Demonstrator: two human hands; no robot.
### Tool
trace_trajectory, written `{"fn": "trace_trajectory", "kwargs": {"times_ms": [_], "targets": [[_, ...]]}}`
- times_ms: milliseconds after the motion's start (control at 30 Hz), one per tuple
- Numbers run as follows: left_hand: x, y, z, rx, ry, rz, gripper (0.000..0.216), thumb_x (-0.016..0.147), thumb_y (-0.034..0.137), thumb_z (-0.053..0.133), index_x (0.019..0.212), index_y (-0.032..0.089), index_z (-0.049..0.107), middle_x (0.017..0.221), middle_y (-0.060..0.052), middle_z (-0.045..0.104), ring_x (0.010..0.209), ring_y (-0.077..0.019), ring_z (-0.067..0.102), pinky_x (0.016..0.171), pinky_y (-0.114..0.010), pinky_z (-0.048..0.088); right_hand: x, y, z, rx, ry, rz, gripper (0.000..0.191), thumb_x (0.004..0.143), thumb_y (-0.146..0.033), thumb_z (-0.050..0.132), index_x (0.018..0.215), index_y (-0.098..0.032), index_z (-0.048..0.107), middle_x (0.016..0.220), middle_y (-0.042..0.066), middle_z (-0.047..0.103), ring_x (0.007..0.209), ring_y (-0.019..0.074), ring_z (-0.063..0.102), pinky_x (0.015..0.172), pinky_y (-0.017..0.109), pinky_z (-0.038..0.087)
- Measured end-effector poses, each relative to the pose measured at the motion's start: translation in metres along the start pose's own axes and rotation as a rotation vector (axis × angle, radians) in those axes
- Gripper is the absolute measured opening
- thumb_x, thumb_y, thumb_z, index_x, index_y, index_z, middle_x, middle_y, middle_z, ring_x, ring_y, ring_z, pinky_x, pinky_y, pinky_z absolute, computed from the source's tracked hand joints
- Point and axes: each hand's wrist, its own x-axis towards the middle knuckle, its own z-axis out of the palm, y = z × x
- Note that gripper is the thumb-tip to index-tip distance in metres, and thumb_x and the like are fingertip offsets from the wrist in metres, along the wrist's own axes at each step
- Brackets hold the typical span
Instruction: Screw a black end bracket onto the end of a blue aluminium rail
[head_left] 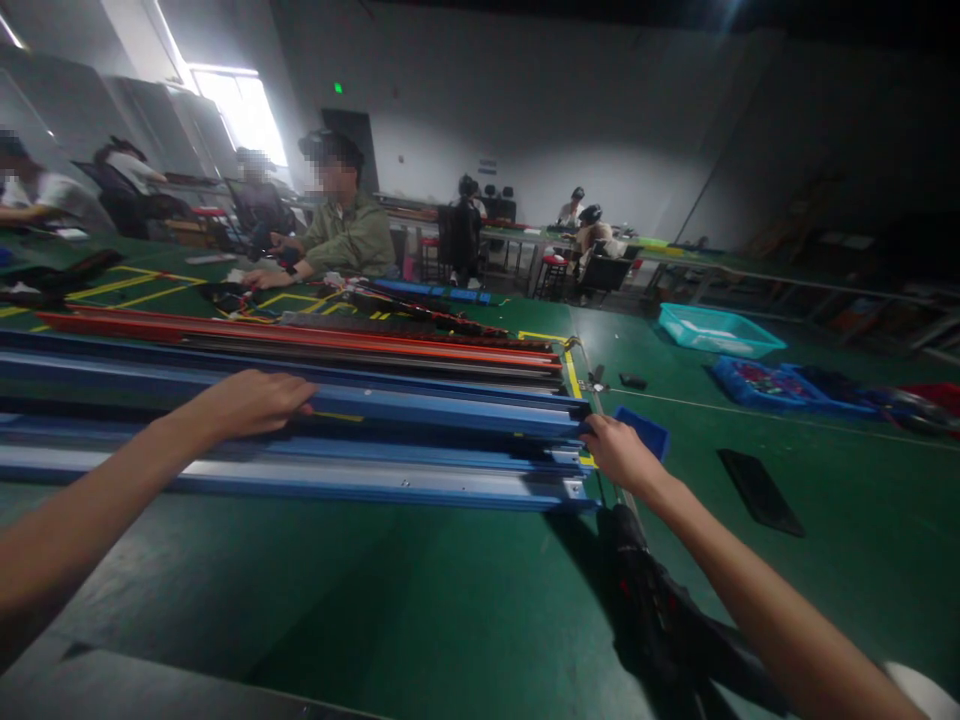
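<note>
Several long blue metal rails (420,440) lie side by side across the green table (315,590), with red and black rails (337,345) behind them. My left hand (251,402) rests palm down on top of a blue rail, its fingers curled over the far edge. My right hand (619,450) is closed on the right end of the blue rails. A small blue tray (646,430) sits right behind that hand.
A black bundle (660,620) lies under my right forearm. A flat black slab (759,490), a teal tray (716,330) and a blue bin with parts (765,385) are to the right. A seated person (341,235) works across the table; others sit farther back.
</note>
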Motion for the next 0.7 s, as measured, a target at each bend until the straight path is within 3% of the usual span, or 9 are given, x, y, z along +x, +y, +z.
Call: {"fn": "trace_trajectory", "kwargs": {"times_ms": [300, 533, 700], "targets": [[0.031, 0.011, 0.012, -0.067, -0.015, 0.003, 0.026, 0.102, 0.009, 0.053, 0.119, 0.011, 0.073, 0.117, -0.012, 0.081, 0.096, -0.0190, 0.074, 0.078, -0.024, 0.049, 0.029, 0.011, 0.010, 0.006, -0.021, 0.014, 0.019, 0.113, -0.015, 0.057, 0.122, -0.008, 0.072, 0.124, 0.022, 0.079, 0.111, 0.0293, 0.078, 0.086, 0.030, 0.049], [0.058, 0.006, 0.038, -0.138, -0.034, 0.017, 0.022, 0.099, 0.019, 0.055, 0.103, 0.014, 0.076, 0.105, -0.015, 0.082, 0.093, -0.0280, 0.077, 0.080, -0.032, 0.054, 0.046, 0.015, 0.025, 0.016, -0.048, 0.011, 0.018, 0.113, -0.014, 0.057, 0.121, -0.008, 0.072, 0.124, 0.023, 0.079, 0.114, 0.0286, 0.078, 0.087, 0.028, 0.049], [0.072, 0.003, 0.057, -0.196, -0.032, 0.037, 0.025, 0.099, 0.023, 0.052, 0.103, 0.017, 0.076, 0.106, -0.015, 0.082, 0.094, -0.0296, 0.078, 0.081, -0.034, 0.055, 0.056, 0.020, 0.034, 0.029, -0.062, 0.015, 0.018, 0.112, -0.014, 0.058, 0.121, -0.008, 0.073, 0.122, 0.023, 0.080, 0.112, 0.0286, 0.079, 0.087, 0.029, 0.049]]}}
